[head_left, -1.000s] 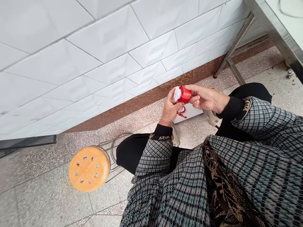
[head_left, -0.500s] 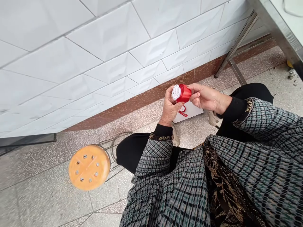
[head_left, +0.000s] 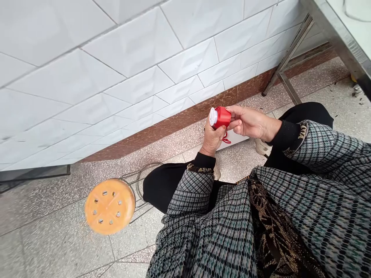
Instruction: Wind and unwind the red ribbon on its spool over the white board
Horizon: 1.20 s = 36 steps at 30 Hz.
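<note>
A small red jar with a white round end facing left is held out in front of me above my knees. My right hand grips its red body with fingers and thumb. My left hand is curled under the jar's left end, fingers closed against it. Below both hands a white flat box or bag with a red mark lies on the floor, partly hidden.
A round orange stool on a wire frame stands on the speckled floor at lower left. The white tiled wall with a brown skirting runs behind. A metal table with slanted legs stands at upper right.
The jar has turned a little between my hands, its white end now seen more edge-on. My left hand's fingers have curled lower under it. The hands stayed in place.
</note>
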Available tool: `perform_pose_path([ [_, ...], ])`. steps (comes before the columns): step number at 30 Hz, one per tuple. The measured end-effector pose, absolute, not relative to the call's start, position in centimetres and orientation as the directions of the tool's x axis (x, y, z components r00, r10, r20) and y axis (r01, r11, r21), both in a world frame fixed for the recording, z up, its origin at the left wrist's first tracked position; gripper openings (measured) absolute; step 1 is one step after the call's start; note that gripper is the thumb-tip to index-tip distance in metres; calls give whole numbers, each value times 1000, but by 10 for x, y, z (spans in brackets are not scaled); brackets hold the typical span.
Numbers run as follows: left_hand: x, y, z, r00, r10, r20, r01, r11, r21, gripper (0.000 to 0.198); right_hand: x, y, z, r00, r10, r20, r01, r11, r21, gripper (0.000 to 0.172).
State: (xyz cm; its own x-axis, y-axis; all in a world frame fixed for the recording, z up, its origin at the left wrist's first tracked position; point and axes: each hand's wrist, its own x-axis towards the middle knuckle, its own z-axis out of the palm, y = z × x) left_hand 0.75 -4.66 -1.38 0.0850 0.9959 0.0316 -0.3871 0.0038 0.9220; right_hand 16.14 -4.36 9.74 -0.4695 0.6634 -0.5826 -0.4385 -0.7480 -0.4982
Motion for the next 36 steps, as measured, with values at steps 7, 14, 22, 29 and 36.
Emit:
perform_pose_path([
  [7, 29, -57, -7, 94, 992, -87, -508, 123, 853, 59, 151, -49, 84, -237, 818, -524, -450, -571, -687, 28],
  [14, 24, -59, -17, 17, 999, -47, -372, 50, 927, 38, 161, -30, 86, -140, 856, -498, -464, -501, -730, 23],
  [22, 22, -60, -6, 52, 997, -56, -463, 74, 883, 50, 164, -27, 82, -156, 830, -536, -459, -541, -704, 17],
  [29, 21, -60, -9, 120, 987, -109, -508, 155, 847, 40, 163, -28, 83, -138, 833, -536, -441, -536, -720, 16],
  [36, 19, -62, -13, 140, 984, -112, -396, 159, 904, 45, 161, -30, 86, -152, 801, -579, -481, -572, -665, 15],
])
